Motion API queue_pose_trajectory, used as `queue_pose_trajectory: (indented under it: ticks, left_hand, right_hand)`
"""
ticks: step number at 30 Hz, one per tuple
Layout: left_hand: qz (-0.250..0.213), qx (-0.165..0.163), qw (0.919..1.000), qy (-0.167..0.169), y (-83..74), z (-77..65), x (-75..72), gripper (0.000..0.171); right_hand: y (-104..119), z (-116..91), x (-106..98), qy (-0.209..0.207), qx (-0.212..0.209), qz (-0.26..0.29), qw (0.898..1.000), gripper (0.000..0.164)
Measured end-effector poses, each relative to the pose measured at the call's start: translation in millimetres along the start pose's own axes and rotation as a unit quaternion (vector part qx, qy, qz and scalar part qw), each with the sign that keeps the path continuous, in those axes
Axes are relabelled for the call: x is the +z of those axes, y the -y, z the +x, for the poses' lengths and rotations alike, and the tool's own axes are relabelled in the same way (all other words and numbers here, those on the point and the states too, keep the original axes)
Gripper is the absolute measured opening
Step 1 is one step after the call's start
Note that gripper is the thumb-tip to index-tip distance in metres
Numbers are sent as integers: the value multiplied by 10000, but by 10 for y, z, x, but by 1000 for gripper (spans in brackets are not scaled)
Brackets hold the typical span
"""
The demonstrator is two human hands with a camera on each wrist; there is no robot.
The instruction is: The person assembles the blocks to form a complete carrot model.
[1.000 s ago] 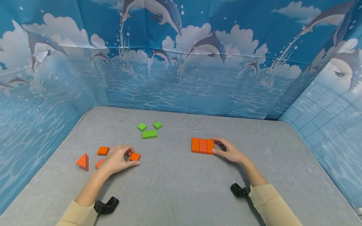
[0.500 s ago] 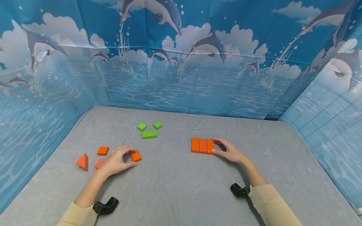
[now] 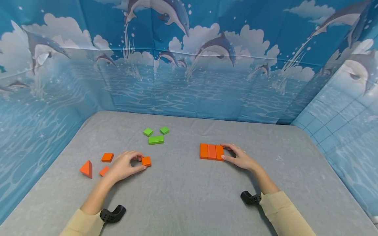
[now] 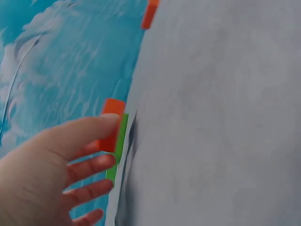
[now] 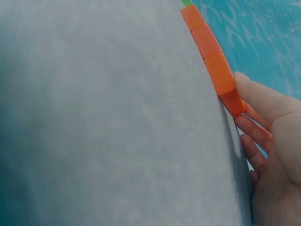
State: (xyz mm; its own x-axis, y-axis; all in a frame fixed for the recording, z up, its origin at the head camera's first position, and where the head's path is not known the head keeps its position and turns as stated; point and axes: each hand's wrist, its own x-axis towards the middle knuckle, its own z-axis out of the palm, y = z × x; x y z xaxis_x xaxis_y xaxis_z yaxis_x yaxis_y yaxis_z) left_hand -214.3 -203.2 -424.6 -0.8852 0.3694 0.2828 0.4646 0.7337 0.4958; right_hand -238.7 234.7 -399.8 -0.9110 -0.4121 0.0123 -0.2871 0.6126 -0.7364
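My left hand (image 3: pixel 122 167) pinches a small square orange block (image 3: pixel 146 161) between thumb and fingers, left of centre on the table. In the left wrist view the thumb lies over part of this block (image 4: pixel 109 141), and the other fingers are spread below it. On the right, three orange rectangular blocks stand side by side in a row: a left one (image 3: pixel 203 151), a middle one (image 3: pixel 211 152) and a right one (image 3: pixel 220 153). My right hand (image 3: pixel 240 159) holds the right block by its near and far corners, the thumb on the near side.
Left of my left hand lie an orange square block (image 3: pixel 107 157), an orange triangular block (image 3: pixel 86 169) and a partly hidden orange block (image 3: pixel 104 170). Farther back are two small green blocks (image 3: pixel 148 132) and a longer green block (image 3: pixel 156 140). A dolphin-print curtain (image 3: pixel 183 88) borders the grey table (image 3: pixel 183 196).
The square block at my left hand has shifted to the right and turned, its edges now squarer to the row. The right hand and the row have stayed in place.
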Motion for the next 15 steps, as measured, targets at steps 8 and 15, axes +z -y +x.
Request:
queue_pose_trajectory:
  ticks: [8, 15]
  left_hand:
    - [-208, 297, 9984, 435, -412, 365, 132, 33]
    - [-122, 773, 9945, 695, -822, 702, 451, 31]
  right_hand:
    - [29, -18, -15, -16, 25, -55, 10000, 50]
    - [-195, 46, 22, -42, 59, -69, 9999, 52]
